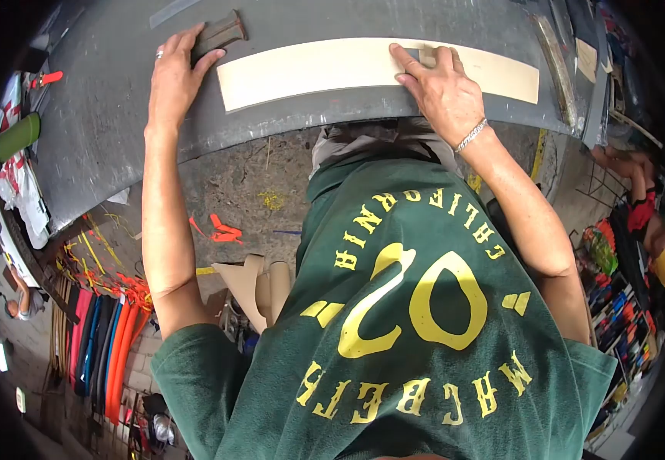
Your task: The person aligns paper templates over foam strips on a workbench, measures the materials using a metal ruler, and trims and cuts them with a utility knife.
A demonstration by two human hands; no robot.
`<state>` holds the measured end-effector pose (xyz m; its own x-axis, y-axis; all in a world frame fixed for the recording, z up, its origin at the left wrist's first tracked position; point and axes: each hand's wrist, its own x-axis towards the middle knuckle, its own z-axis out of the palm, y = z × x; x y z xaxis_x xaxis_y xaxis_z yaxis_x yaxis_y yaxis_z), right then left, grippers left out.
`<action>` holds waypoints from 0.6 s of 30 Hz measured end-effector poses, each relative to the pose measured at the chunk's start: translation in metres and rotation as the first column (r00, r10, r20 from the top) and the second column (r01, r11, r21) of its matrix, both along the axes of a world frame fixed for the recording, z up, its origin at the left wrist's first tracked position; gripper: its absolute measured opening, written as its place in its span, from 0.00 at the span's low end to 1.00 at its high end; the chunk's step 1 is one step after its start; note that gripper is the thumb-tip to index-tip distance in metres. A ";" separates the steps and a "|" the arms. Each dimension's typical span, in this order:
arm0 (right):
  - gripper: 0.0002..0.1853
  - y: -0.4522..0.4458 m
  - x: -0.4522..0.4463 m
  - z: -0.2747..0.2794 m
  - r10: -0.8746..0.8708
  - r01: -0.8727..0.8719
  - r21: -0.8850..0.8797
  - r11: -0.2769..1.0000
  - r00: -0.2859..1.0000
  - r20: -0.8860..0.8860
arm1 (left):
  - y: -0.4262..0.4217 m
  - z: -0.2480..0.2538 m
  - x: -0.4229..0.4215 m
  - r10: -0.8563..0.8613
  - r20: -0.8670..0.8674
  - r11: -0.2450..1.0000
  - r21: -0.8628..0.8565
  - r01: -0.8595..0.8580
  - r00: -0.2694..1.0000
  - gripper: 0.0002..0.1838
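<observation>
Nearest: dark green shirt point(455, 383) with yellow lettering, filling the lower middle of the view, pale trousers point(332, 146) just showing past its hem. Both arms reach out to the grey table point(102, 100). Right hand point(436, 73), silver bracelet point(471, 135) at the wrist, lies palm down on the cream strip point(309, 73), fingers slightly spread and bent, thumb at the strip's near edge. Small tan patch under those fingers; mostly covered, can't tell if it's a separate piece. Strip is long, gently curved, flat on the table near its front edge, running sideways between the hands and on past the right one. Left hand point(181, 75), ring point(159, 53) on one finger, has thumb and fingers closed around the left end of a dark block point(223, 32), just off the strip's left end. Block sits on the table. Worn flat bar point(555, 69) lies at the table's right side, well apart from the right hand. Below the table edge: concrete floor point(256, 180) with orange scraps point(225, 228), brown sheets point(263, 284) beside the shirt. Farther out, left: green roll point(14, 138), row of coloured rolls point(106, 345), another person point(22, 307), small and blurred. Far right: part of another person point(639, 176), detail too distorted to read.
</observation>
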<state>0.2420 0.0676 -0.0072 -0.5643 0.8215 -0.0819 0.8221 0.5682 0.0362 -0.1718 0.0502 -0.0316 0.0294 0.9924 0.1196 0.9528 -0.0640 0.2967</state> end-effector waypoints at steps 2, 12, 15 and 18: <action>0.25 0.000 0.003 -0.002 -0.006 0.006 0.017 1.000 1.000 0.006 | 0.003 0.002 0.001 0.008 0.009 1.000 -0.015 -0.008 1.000 0.30; 0.25 -0.001 0.007 0.003 -0.036 0.036 -0.006 0.999 0.999 0.007 | -0.008 0.070 0.083 -0.067 0.108 0.994 0.088 0.057 0.992 0.28; 0.25 0.000 0.006 0.005 -0.040 0.040 -0.030 0.999 0.999 0.020 | -0.018 0.051 0.128 -0.153 0.171 0.988 0.041 0.148 0.973 0.27; 0.26 0.001 0.008 0.004 -0.029 0.029 -0.010 1.000 0.999 0.020 | -0.021 0.028 0.147 -0.143 0.225 0.989 0.009 0.144 0.964 0.27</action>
<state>0.2500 0.0683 -0.0037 -0.5382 0.8366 -0.1018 0.8375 0.5445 0.0470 -0.0244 0.0293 -0.0033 0.1447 0.9806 0.1324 0.8426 -0.1923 0.5030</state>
